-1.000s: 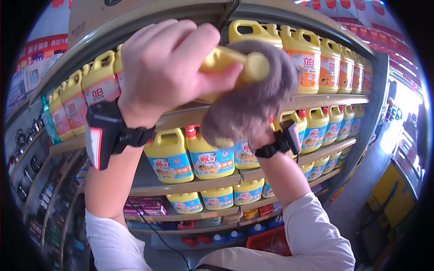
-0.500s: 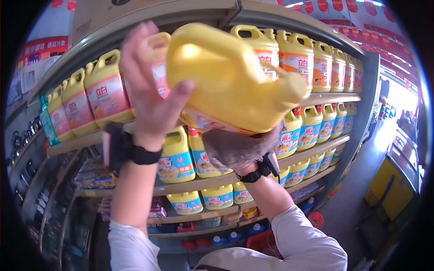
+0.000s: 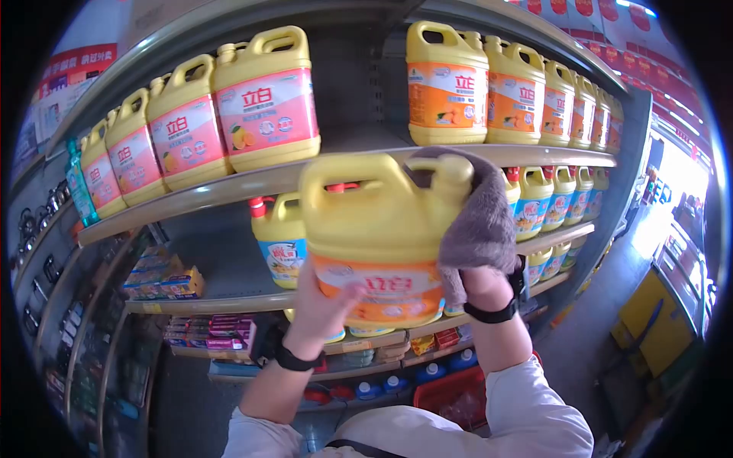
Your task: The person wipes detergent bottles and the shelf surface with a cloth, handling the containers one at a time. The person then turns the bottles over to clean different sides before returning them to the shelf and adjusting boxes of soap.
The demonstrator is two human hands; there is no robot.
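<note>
A large yellow jug of dish soap (image 3: 374, 217) with an orange and white label is upright in front of the shelves, its cap at the right. My left hand (image 3: 324, 305) grips its lower left side, thumb over the label. A grey-brown cloth (image 3: 485, 217) drapes over the jug's right side and shoulder. My right hand (image 3: 485, 284) holds the cloth against that side; most of its fingers are hidden by the cloth.
Pink-labelled jugs (image 3: 267, 114) stand on the upper shelf at left, orange-labelled jugs (image 3: 447, 91) at right, with a gap between. Blue-labelled jugs (image 3: 534, 202) line the shelf below. Small boxes (image 3: 164, 275) sit at lower left. An aisle (image 3: 588, 282) runs along the right.
The jug has come down from a tilted position to upright, its label now facing me. My left hand has gone from spread beside it to gripping it; the cloth has moved from underneath to its right side.
</note>
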